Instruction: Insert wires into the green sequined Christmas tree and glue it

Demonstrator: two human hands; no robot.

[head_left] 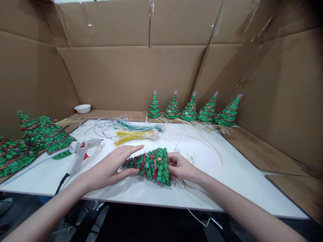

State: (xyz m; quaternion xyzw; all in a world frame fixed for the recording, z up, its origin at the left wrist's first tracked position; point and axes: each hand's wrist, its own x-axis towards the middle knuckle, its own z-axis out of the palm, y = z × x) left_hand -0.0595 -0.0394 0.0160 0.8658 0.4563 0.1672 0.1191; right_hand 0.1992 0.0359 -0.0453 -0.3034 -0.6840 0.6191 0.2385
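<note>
1. We see the small green tree [151, 165] lying on its side on the white worktop [234, 168], just below the middle of the frame, its long axis running left to right: the narrow tip points toward frame left, the wide base toward frame right.
2. Our left hand [112, 165] comes in from the lower left and lies flat along the tapered half; its fingers [131, 150] are stretched out and close together, resting along the upper side of the tip, with the thumb underneath, so the tree is pinched lightly rather than gripped.
3. Our right hand [180, 167] comes in from the lower right and meets the wide base end-on. Its fingers are curled against the base; whether they clamp the base itself or the thin pale wires [186, 158] trailing from it, we cannot tell, as the tree hides the fingertips.
4. So the tree lies between the two hands, each at one end of its axis, neither clearly nearer.
5. The white glue gun [80, 151] stands at mid left, well apart from the left hand, its nozzle pointing right.
6. Bundles of yellow wires [135, 136] and green wires [137, 126] lie above the hands; five finished trees [190, 109] stand upright in a row along the back.
</note>
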